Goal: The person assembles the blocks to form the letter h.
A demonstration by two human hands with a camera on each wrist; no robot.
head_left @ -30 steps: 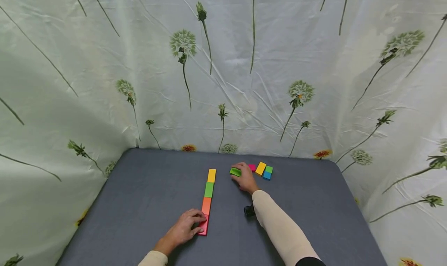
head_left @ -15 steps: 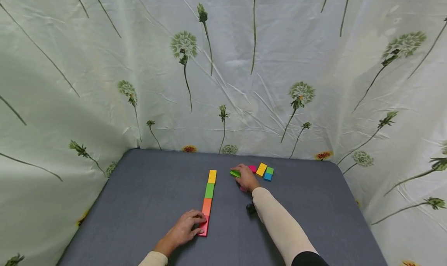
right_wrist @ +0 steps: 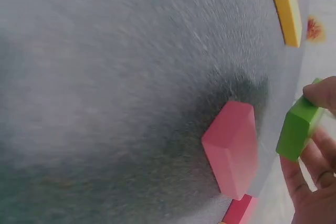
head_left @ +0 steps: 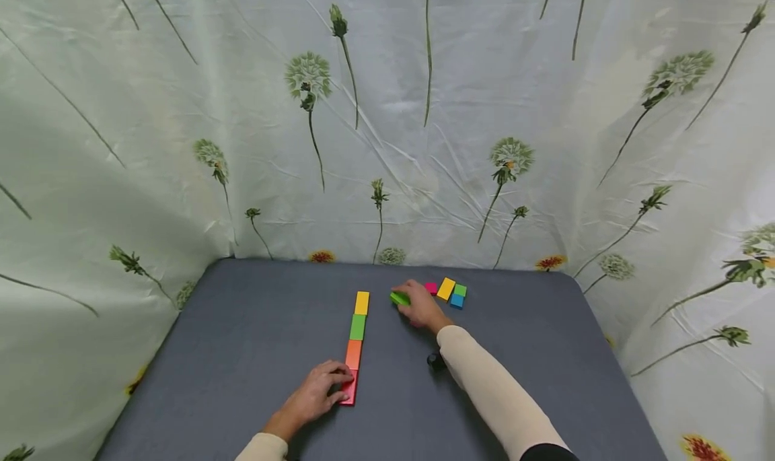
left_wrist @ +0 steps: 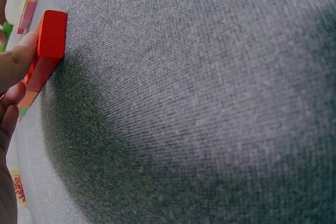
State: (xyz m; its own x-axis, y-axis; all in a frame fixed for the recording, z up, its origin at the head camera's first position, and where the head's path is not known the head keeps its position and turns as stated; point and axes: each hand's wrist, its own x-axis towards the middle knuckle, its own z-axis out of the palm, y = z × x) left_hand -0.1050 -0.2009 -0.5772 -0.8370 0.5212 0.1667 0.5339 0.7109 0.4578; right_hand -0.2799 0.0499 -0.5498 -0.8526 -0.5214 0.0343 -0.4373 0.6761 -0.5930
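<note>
My left hand [head_left: 319, 388] pinches the red block [left_wrist: 52, 35] at the near end of a straight row, with thumb and fingertips on it. Beyond it in the row lie an orange block [head_left: 354, 354], a green block [head_left: 358, 327] and a yellow block [head_left: 361, 303]. To the right of the row's far end, my right hand [head_left: 422, 306] grips a second green block [right_wrist: 298, 128] between thumb and fingers. A pink block [right_wrist: 231, 148] lies on the table near that hand in the right wrist view; in the head view the hand hides it.
Right of my right hand lie a pink-red block [head_left: 431, 289], a yellow block [head_left: 446, 289], a small green block [head_left: 461, 290] and a blue block [head_left: 457, 301]. The grey table [head_left: 260, 326] ends at a flower-printed curtain [head_left: 460, 198]. A black device [head_left: 434, 361] sits under my right wrist.
My right hand has shifted the green block slightly left, toward the row, and its tilt has changed. The left hand stays on the red block. The head view has turned slightly.
</note>
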